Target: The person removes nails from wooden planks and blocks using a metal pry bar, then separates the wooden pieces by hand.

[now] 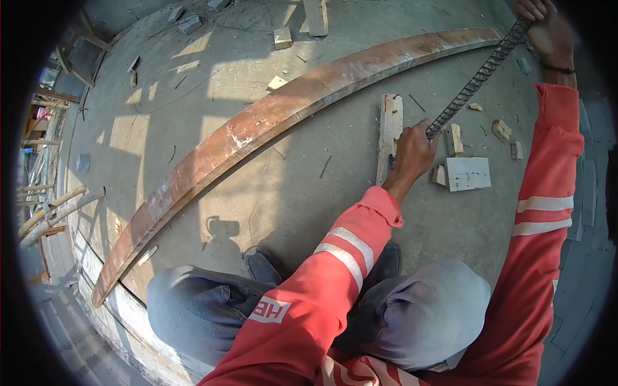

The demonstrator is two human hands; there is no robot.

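My left hand (415, 151) is closed around the near end of a ribbed steel bar (479, 78), which looks like thick rebar. The bar slants up to the right, where my right hand (552, 32) grips its far end at the edge of the view. A long reddish-brown wooden plank (257, 122), bowed in this wide lens, lies across the floor beyond my hands. Its far end reaches close to the bar's upper part; whether they touch I cannot tell. A narrow piece of wood (389, 132) lies beside my left hand.
Small wood blocks (456, 140) and a pale square board (468, 174) lie right of my left hand. More wood scraps (283, 37) and grey rubble (190, 24) are farther back. Poles (61, 215) stand past the floor edge on the left. My knees are bent below.
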